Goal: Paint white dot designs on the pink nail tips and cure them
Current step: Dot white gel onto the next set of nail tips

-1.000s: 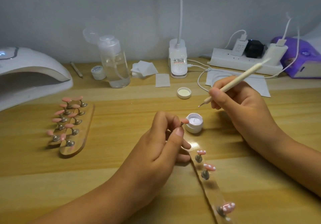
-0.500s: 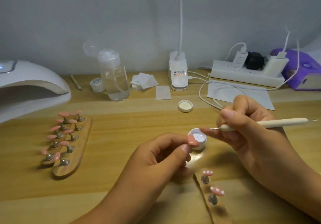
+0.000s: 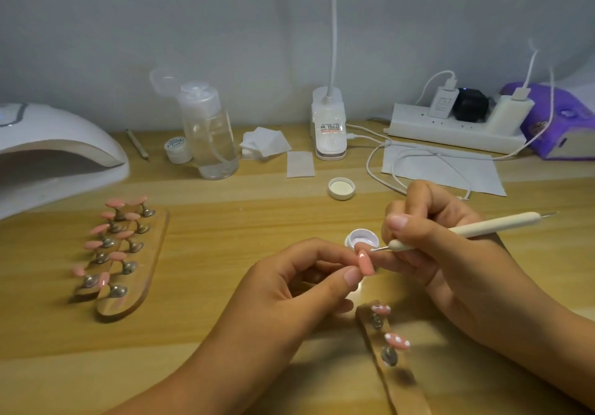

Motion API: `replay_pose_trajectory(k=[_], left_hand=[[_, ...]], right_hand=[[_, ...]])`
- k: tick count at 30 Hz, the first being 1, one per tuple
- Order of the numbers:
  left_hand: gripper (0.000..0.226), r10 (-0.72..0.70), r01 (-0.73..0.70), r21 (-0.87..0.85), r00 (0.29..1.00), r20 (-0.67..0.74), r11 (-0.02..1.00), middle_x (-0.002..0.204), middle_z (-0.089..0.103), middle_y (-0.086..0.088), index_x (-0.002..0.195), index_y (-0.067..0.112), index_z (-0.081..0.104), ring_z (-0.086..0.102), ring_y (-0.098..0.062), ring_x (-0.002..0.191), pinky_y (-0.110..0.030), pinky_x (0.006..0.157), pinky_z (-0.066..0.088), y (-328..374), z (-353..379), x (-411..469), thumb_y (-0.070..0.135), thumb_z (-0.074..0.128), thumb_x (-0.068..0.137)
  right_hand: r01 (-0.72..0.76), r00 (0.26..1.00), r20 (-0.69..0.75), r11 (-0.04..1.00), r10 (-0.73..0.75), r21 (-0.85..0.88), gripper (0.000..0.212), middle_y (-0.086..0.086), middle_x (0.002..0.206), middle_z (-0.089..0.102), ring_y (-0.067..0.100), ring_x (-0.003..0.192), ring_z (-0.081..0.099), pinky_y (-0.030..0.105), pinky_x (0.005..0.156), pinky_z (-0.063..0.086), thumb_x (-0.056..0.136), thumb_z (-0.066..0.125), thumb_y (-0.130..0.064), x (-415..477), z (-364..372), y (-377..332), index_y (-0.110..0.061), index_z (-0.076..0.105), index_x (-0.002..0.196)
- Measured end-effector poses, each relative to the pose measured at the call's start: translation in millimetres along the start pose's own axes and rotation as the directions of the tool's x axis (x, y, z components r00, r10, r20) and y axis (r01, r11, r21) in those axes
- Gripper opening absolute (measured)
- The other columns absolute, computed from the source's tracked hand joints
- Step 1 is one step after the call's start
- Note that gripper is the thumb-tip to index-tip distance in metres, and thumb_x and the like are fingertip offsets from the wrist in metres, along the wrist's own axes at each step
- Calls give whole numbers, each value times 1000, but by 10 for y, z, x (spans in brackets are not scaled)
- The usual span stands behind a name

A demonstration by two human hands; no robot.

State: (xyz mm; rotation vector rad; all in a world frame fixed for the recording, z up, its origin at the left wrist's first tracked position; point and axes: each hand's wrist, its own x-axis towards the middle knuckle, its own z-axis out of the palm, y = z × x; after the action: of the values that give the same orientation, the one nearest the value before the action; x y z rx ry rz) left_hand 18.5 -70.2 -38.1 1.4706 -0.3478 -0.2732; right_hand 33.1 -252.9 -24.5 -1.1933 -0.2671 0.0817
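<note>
Pinching a plain pink tip (image 3: 367, 263) between thumb and forefinger, the left hand (image 3: 289, 286) holds it above a pale wooden table (image 3: 257, 215), just in front of an open pot (image 3: 362, 237) of white gel. The right hand (image 3: 450, 253) grips a dotting tool (image 3: 483, 228) like a pen, its metal point just beside the tip's far end; contact cannot be told. A grey wall (image 3: 257, 28) backs the table. At 9 o'clock stand racks (image 3: 128, 253) of undotted tips, with a white curing lamp (image 3: 48, 147) at 10. A clear bottle (image 3: 209, 134) stands at 11, a power strip (image 3: 450, 131) at 2. At 5 o'clock a strip (image 3: 392, 379) carries two white-dotted tips. The pot's lid (image 3: 341, 188) lies upturned behind it.
</note>
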Motion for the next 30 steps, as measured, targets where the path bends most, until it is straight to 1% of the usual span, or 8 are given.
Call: replay_pose_trajectory(k=[2, 9, 12, 15, 17, 21, 27, 30], left_hand=[[12, 5, -5, 5, 1000, 11, 1000, 82, 71, 5, 88, 22, 75, 63, -4, 78, -18, 69, 54, 2, -4, 3, 24, 68, 79], [9, -8, 7, 6, 999, 38, 1000, 79, 71, 4, 91, 21, 75, 65, -5, 78, -19, 72, 54, 0, -23, 6, 21, 69, 85], [12, 1, -1, 4, 999, 38, 1000, 78, 70, 5, 90, 19, 76, 65, -3, 77, -17, 71, 53, 0, -14, 4, 19, 67, 82], [10, 15, -16, 23, 999, 50, 1000, 79, 70, 7, 90, 21, 75, 64, -3, 78, -18, 72, 53, -4, -11, -4, 19, 67, 84], [10, 18, -19, 28, 999, 52, 999, 80, 70, 7, 89, 23, 76, 64, -3, 78, -18, 72, 53, -10, -13, -2, 20, 68, 84], [10, 14, -15, 21, 999, 49, 1000, 80, 70, 6, 89, 23, 76, 64, -3, 79, -18, 72, 53, -19, -17, 4, 21, 68, 83], [10, 14, -15, 15, 999, 47, 1000, 80, 71, 6, 89, 21, 76, 65, -3, 79, -18, 72, 53, -27, -21, -4, 19, 67, 84], [9, 13, -14, 19, 999, 50, 1000, 81, 71, 6, 89, 21, 75, 65, -2, 80, -18, 72, 53, -28, -22, -4, 20, 67, 85]], right_hand=[[-8, 1000, -9, 1000, 8, -2, 28, 1, 58, 48, 8, 52, 47, 23, 60, 55, 66, 76, -7, 8, -4, 2, -19, 52, 57], [2, 1000, -2, 1000, -2, -17, 28, 3, 56, 43, 9, 52, 43, 22, 59, 55, 67, 76, -9, 17, -6, 18, -19, 52, 58], [-1, 1000, 13, 999, 1, -38, 25, 2, 57, 46, 9, 52, 45, 22, 58, 54, 70, 74, -14, 10, -8, 13, -19, 52, 58], [-12, 1000, -9, 999, 12, -36, 29, 2, 58, 46, 10, 52, 46, 21, 56, 54, 71, 76, -11, 8, -11, 15, -19, 52, 57], [-14, 1000, -12, 1000, 14, -26, 24, 1, 56, 46, 7, 51, 47, 21, 55, 54, 69, 71, -15, 9, 0, 13, -20, 52, 56], [-20, 1000, -8, 1000, 20, -23, 28, 2, 56, 47, 8, 51, 48, 21, 56, 54, 69, 75, -10, 13, 2, 7, -19, 52, 56], [-16, 1000, 11, 999, 17, -47, 28, -2, 55, 49, 7, 51, 48, 20, 55, 53, 64, 78, -11, 8, 5, 6, -21, 53, 55], [-12, 1000, 6, 998, 12, -54, 28, -2, 55, 48, 8, 52, 48, 19, 55, 53, 68, 75, -10, 13, 5, 15, -21, 53, 56]])
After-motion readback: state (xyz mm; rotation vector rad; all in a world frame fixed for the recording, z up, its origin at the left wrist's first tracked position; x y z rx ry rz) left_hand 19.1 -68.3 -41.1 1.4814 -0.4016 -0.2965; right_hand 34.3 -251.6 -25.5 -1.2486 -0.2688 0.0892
